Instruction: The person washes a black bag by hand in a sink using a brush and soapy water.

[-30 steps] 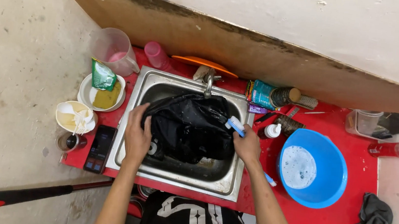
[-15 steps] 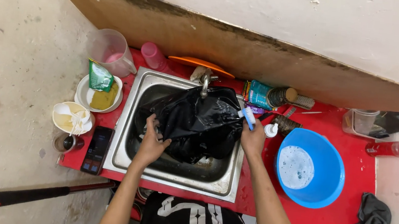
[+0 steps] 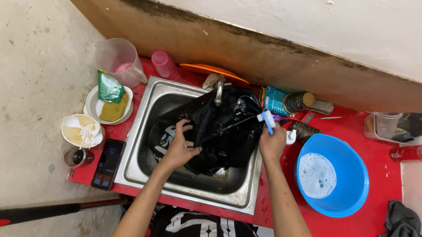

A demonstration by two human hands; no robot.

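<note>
Black wet garment heaped in steel sink, pinned at near-left by left hand, right hand clenched round blue brush at right edge.

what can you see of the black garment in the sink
The black garment looks like wet, glossy cloth with a patch of white print near its lower left. It lies bunched and draped in the steel sink, rising toward the tap. The left hand grips its lower edge; the right hand, holding a blue brush, is at its right side.
</note>
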